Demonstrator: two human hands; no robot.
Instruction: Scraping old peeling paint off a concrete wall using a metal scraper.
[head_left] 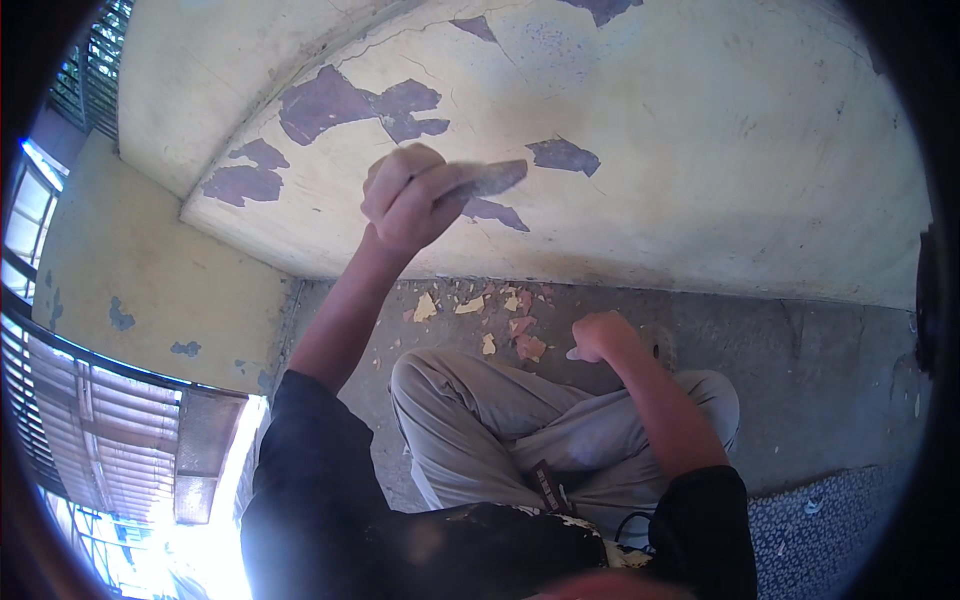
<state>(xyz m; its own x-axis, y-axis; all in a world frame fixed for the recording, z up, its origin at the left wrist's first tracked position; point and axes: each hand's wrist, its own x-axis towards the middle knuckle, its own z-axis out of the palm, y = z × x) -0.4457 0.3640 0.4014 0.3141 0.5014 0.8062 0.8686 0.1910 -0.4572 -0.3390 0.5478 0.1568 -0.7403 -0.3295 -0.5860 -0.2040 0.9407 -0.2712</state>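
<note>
My left hand (405, 200) is raised in front of the cream wall (680, 150), its fingers wrapped round a flat greyish piece (500, 178). The piece looks like a scraper blade, but blur hides its exact kind. Its free end points right, beside patches of wall (565, 156) where the paint has come off and a purple-grey layer shows. Lower down, above my right knee, my right hand (605, 337) is closed. A small pale tip (573, 354) sticks out from its fingers; I cannot make out what it is.
Broken paint flakes (520, 325) lie on the grey floor (800, 380) along the wall's foot. My crossed legs (480, 410) take up the near floor. A patterned mat (830, 540) lies at lower right. Metal railings (100, 410) stand at the left.
</note>
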